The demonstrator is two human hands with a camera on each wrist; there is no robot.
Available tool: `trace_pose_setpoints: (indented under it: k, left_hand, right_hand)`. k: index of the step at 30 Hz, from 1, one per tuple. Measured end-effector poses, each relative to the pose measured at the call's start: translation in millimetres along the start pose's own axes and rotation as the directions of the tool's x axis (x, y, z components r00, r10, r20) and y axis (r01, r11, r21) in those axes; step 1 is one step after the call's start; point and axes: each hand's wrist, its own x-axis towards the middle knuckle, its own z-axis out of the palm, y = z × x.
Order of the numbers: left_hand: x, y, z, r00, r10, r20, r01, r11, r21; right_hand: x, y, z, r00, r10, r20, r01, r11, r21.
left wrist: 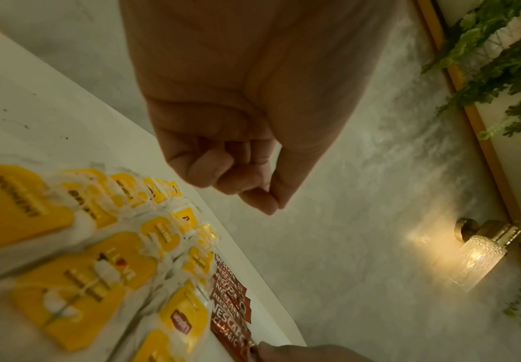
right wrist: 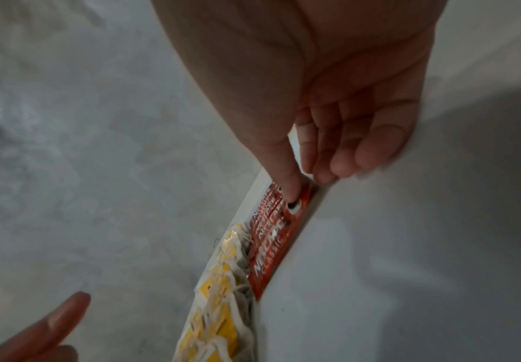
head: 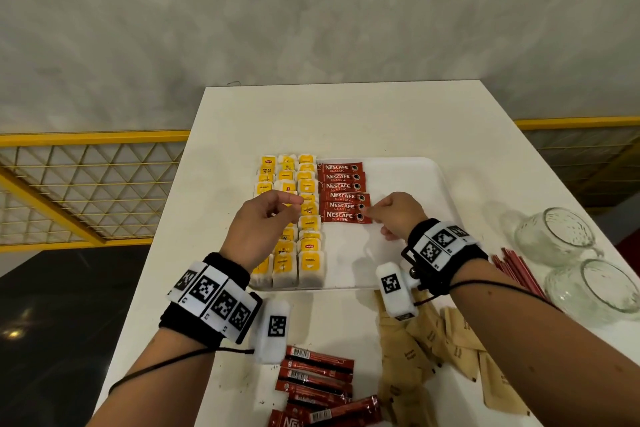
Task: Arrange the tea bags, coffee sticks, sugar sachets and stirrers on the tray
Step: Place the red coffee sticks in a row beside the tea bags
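Note:
A white tray lies on the white table. Its left part holds three columns of yellow-tagged tea bags, with a column of red coffee sticks beside them. My right hand presses its thumb on the right end of the nearest stick, which lies flat; its other fingers are nearly straight. My left hand hovers above the tea bags, its fingers curled with thumb against forefinger, holding nothing.
Loose coffee sticks lie on the table near me. Brown sugar sachets are heaped to their right, with red stirrers further right. Two glass cups lie on their sides by the right edge. The tray's right half is bare.

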Motion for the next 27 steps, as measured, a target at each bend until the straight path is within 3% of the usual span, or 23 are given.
trace_pose_setpoints:
  k: [6, 16, 21, 27]
  left_hand:
    - [6, -2, -3, 1.000, -0.011, -0.009, 0.011, 1.000, -0.029]
    - [8, -5, -8, 1.000, 0.002, 0.002, -0.002, 1.000, 0.025]
    - [-6, 3, -25, 0.996, 0.071, 0.062, -0.083, 0.972, 0.218]
    - [-48, -7, -33, 0.969, 0.114, 0.220, -0.200, 0.884, 0.423]
  right_hand:
    - [14, -3, -4, 0.995, 0.032, -0.097, -0.035, 0.999, -0.027]
    - [23, -4, -5, 0.999, 0.034, -0.042, -0.033, 0.999, 0.014]
    - [-10, -6, -12, 0.985, -0.174, 0.006, 0.174, 0.985, 0.006]
    - [-74, 13, 6, 0.899, -0.334, 0.282, 0.358, 0.933, -0.039]
